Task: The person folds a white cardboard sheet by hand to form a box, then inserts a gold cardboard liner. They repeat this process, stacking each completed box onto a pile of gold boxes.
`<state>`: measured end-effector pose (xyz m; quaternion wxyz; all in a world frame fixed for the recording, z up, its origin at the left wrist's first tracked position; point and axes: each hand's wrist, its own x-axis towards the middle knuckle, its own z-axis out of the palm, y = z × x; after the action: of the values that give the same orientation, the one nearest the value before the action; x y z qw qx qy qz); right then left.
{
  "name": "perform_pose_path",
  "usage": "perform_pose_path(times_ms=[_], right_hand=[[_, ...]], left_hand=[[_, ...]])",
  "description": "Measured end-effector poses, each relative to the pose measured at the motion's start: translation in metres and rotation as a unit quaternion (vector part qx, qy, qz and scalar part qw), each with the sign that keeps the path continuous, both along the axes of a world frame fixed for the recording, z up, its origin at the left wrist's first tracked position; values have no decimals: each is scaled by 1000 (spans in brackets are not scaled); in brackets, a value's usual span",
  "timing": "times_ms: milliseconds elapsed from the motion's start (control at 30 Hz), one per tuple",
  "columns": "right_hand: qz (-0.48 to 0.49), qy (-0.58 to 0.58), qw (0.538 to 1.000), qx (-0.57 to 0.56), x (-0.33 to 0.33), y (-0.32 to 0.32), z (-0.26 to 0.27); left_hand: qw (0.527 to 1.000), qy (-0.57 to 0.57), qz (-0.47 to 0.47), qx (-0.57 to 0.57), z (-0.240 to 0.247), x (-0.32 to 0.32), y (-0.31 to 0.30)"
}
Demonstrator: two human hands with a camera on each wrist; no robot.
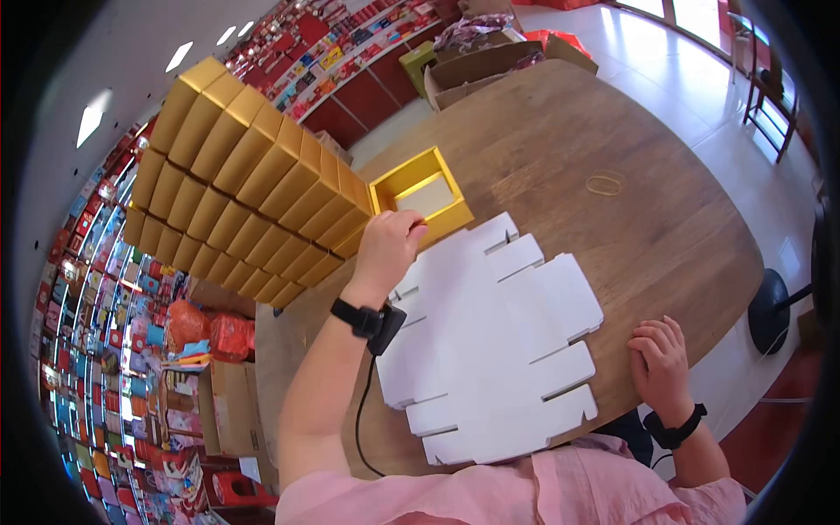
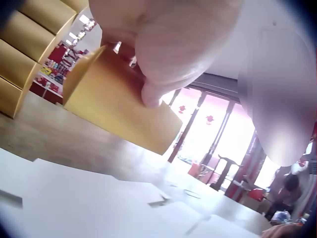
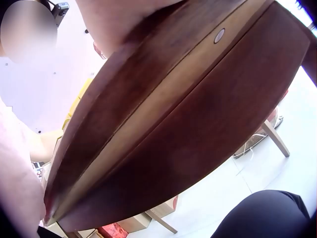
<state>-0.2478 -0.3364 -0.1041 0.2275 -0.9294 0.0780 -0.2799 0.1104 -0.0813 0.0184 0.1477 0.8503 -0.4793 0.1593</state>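
My left hand (image 1: 389, 249) reaches to the near corner of an open gold box (image 1: 448, 185) with a pale bottom. In the left wrist view, the thumb lies against the outer face of the gold box (image 2: 116, 109) and the fingers go over its rim, pinching the wall. Below the hand lies a pile of flat white cardboard blanks (image 1: 481, 341) with slotted tabs. My right hand (image 1: 662, 363) rests at the table's edge with loosely bent fingers, holding nothing. The right wrist view shows part of the right hand (image 3: 119, 17) above the table's underside.
A tall stack of gold boxes (image 1: 254, 175) stands left of the open box. Rubber bands (image 1: 604, 183) lie on the wooden table (image 1: 560, 131). An open carton (image 1: 472, 83) stands beyond its far edge. A black cable (image 1: 361, 420) hangs from the left wrist camera.
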Motion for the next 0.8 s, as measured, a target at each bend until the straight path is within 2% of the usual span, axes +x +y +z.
perform_pose_path(times_ms=[33,167,200,300,333,367,433,500,567,633,700,767,800], right_hand=[[-14,-10,1000,-4,0,-1,0],[-13,-25,1000,0,-1,-2,0],[-10,-28,1000,4,-1,-2,0],[0,-34,999,9,1,-3,1],[5,-38,999,12,1,-3,1],[13,-30,999,14,0,-2,0],[11,-41,999,8,2,-3,1],[15,-30,999,8,2,-1,2],[24,-16,1000,6,3,0,2],[13,-13,1000,4,2,1,0],[27,5,1000,-8,4,1,1],[47,37,998,-24,2,2,1],[44,37,998,-17,4,3,2]], left_hand=[[1000,-10,-14,-4,-14,22,-3],[995,25,98,16,-57,63,-16],[984,39,128,116,-56,63,-18],[989,32,88,119,-67,68,-8],[993,47,81,74,-70,70,0],[992,56,88,75,-62,58,2],[990,130,54,-17,-41,23,11],[969,236,34,66,-16,-38,25],[957,224,-40,178,-11,-99,45],[958,190,-98,192,-24,-164,69],[938,254,-81,223,-23,-220,78],[928,316,-58,187,-34,-250,86],[937,306,-37,166,-39,-254,88]])
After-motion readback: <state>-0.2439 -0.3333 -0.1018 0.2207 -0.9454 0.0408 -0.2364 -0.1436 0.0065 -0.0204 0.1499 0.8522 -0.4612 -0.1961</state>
